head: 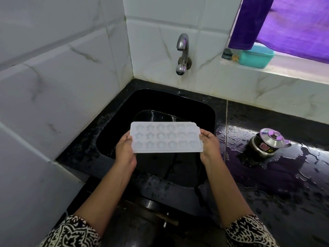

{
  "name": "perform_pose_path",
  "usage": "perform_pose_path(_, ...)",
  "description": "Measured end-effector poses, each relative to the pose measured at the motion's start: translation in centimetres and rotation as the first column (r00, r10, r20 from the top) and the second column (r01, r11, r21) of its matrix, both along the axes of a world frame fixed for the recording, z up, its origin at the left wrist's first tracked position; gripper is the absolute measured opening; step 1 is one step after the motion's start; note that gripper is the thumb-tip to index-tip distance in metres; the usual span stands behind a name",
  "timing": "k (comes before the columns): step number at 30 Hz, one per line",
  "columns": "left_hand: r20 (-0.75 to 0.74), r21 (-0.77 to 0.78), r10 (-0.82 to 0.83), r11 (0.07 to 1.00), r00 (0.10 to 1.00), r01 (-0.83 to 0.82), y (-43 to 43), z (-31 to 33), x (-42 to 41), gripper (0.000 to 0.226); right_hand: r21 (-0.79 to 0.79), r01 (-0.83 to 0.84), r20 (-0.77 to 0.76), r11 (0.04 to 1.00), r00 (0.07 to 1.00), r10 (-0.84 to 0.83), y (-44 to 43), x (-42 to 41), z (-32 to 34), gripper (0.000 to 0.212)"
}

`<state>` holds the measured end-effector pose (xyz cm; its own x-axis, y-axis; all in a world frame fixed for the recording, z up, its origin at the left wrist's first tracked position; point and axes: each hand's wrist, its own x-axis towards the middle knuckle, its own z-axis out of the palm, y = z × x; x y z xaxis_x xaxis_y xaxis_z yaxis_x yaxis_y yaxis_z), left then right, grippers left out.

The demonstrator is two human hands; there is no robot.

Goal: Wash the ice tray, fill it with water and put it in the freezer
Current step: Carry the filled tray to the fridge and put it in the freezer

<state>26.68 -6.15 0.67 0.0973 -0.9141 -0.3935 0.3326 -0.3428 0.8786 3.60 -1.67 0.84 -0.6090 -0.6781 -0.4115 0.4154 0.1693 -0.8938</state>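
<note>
Slippage feared from wet plastic: clamped tray point(165, 138) between fingers point(205, 133) of left hand point(125, 152) and right hand point(210, 149), sink point(211, 111) beneath.

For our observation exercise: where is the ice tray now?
Head view, centre: the ice tray is held by left hand and right hand over the sink, below the tap.

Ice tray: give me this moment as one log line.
tray: held over sink, cavities up | left hand: grips left end | right hand: grips right end | tap: no stream visible
</note>
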Motion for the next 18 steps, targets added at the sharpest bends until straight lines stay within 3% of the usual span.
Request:
perform_pose_path(10, -0.057, 0.037, 0.176, 0.984, 0.983, -0.174, 3.6, -0.5, -1.4, 0.034, -0.014, -0.144, -0.012, 0.99, 0.99, 0.143, -0.1, -2.1, 0.6, 0.024)
perform_pose_path(18, -0.116, 0.046, 0.382, 0.924, 0.917, -0.379, 9.1, -0.6, -0.4, 0.032, -0.023, -0.351, -0.049, 0.936, 0.935, 0.35, 0.9, -0.4, 2.0, 0.024)
